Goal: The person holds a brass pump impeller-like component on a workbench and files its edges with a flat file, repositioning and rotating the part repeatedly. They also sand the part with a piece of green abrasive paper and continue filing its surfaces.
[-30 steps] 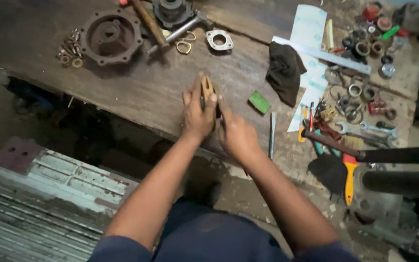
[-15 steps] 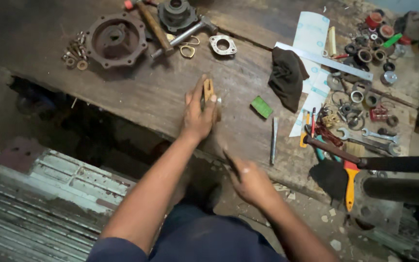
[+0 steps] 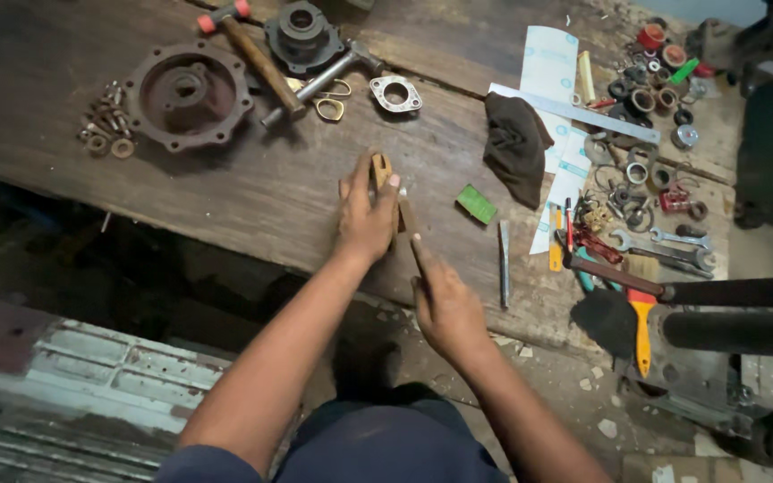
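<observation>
My left hand presses a small brown metal part down on the wooden workbench, fingers wrapped over it. My right hand is just behind it, nearer my body, gripping a thin rusty rod-like tool. The tool's tip points up toward the part, beside my left thumb. Much of the part is hidden under my left fingers.
At the back of the bench lie a round rusty flange, a hammer, scissors, a small gasket plate and loose nuts. To the right are a dark cloth, a green block, a ruler, wrenches, rings and a yellow-handled brush.
My right hand left the part, drew back toward my body, and has now come forward again with the thin tool aimed at it. My left hand stayed on the part.
</observation>
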